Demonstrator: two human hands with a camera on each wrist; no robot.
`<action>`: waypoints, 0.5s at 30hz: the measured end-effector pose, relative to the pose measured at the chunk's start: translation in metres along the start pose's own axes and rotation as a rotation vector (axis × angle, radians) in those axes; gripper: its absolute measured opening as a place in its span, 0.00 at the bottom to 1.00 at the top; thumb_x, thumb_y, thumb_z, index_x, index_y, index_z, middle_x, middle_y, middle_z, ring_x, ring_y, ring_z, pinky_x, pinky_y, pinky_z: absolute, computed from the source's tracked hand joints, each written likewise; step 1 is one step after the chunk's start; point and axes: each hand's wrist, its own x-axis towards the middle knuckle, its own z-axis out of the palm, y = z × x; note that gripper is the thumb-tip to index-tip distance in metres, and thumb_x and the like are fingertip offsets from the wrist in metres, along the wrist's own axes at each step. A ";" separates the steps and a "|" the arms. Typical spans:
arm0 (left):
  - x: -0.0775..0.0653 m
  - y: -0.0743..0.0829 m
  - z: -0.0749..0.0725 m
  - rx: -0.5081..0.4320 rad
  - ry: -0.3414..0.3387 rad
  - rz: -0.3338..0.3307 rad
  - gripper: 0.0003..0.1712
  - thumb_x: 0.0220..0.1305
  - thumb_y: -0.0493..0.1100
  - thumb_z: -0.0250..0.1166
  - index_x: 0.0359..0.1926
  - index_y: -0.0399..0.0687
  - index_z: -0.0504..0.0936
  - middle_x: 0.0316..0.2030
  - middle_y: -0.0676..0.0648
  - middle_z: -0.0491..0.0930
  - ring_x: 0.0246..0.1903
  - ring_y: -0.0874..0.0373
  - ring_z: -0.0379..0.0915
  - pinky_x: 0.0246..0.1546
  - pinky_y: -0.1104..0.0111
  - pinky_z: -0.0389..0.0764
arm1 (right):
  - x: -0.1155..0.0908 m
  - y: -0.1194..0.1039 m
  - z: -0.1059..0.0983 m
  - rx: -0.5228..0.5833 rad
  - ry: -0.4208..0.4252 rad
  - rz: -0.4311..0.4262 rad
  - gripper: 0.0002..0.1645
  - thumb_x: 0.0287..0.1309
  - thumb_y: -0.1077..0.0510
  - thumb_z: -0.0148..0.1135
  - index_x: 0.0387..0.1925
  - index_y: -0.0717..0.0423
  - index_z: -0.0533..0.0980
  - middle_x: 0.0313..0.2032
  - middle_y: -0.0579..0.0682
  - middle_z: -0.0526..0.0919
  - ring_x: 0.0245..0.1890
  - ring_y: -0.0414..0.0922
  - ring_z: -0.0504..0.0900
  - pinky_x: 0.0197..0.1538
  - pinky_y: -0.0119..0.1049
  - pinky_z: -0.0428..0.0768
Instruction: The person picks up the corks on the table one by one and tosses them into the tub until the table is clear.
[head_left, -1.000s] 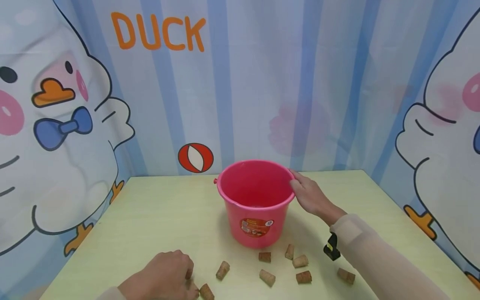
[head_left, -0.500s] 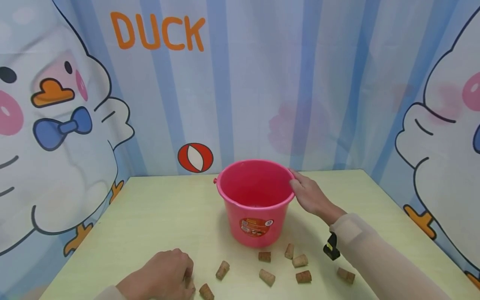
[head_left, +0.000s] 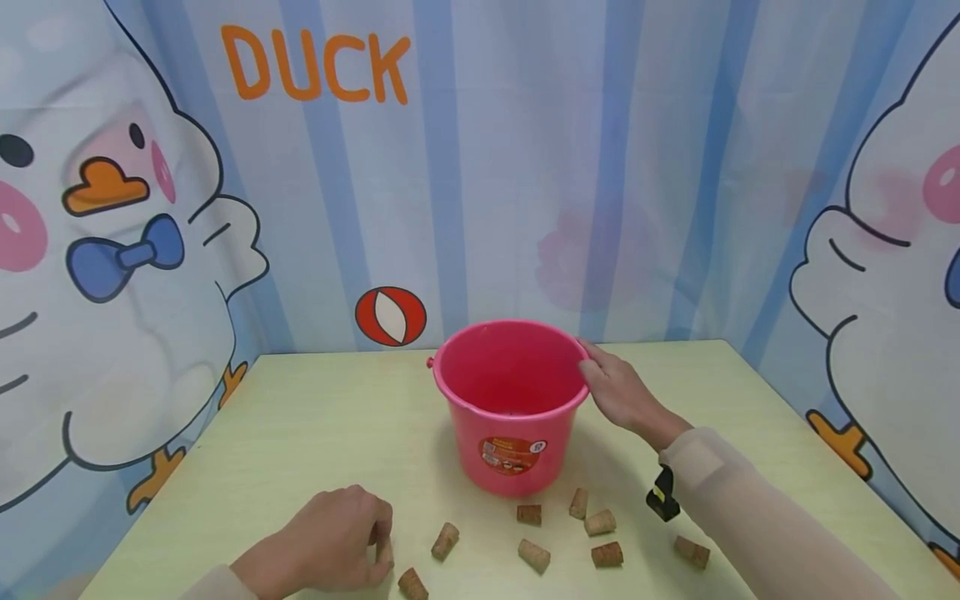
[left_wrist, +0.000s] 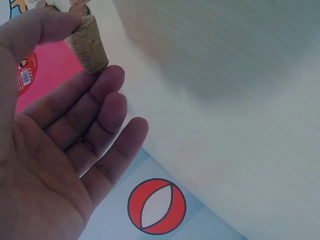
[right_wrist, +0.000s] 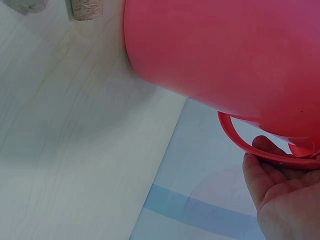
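Observation:
Between thumb and fingertips my left hand (head_left: 330,537) pinches a tapered cork (left_wrist: 89,45), clearly seen in the left wrist view; its other fingers are loosely bent. That hand is low at the table's near left, beside a loose cork (head_left: 412,583). A pink bucket (head_left: 517,454) stands upright mid-table, with a red label on its front. At its right rim my right hand (head_left: 618,387) grips the bucket, its fingers around the red handle (right_wrist: 235,137) in the right wrist view. The bucket's floor is mostly hidden by its front wall.
Several corks lie scattered before the bucket, among them a pale cork (head_left: 535,556), a darker cork (head_left: 607,554) and one by the right sleeve, a brown cork (head_left: 692,552). A duck-printed curtain (head_left: 510,167) hangs behind the pale yellow table (head_left: 337,433).
My left hand has risen slightly from the tabletop with the cork in its fingertips, drawing away from the loose cork beside it. The right hand and bucket have stayed put.

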 end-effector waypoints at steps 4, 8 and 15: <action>0.002 0.002 -0.002 0.004 0.022 0.013 0.11 0.49 0.49 0.76 0.23 0.59 0.80 0.20 0.63 0.73 0.21 0.69 0.65 0.22 0.69 0.71 | 0.000 0.000 0.000 -0.002 0.002 -0.001 0.35 0.78 0.51 0.36 0.81 0.56 0.53 0.71 0.60 0.70 0.69 0.62 0.70 0.67 0.63 0.70; 0.004 0.005 -0.005 0.006 0.047 0.019 0.10 0.49 0.48 0.76 0.24 0.58 0.81 0.22 0.62 0.75 0.23 0.69 0.67 0.24 0.69 0.73 | 0.000 0.000 0.000 0.003 0.002 -0.001 0.35 0.78 0.51 0.36 0.81 0.56 0.53 0.71 0.60 0.70 0.69 0.62 0.69 0.67 0.63 0.70; 0.011 0.010 -0.009 0.006 0.088 0.004 0.09 0.50 0.48 0.76 0.24 0.60 0.81 0.23 0.62 0.76 0.25 0.68 0.67 0.26 0.69 0.73 | 0.000 -0.001 0.000 -0.009 0.007 -0.002 0.35 0.78 0.50 0.35 0.80 0.57 0.54 0.73 0.60 0.68 0.71 0.62 0.67 0.69 0.64 0.67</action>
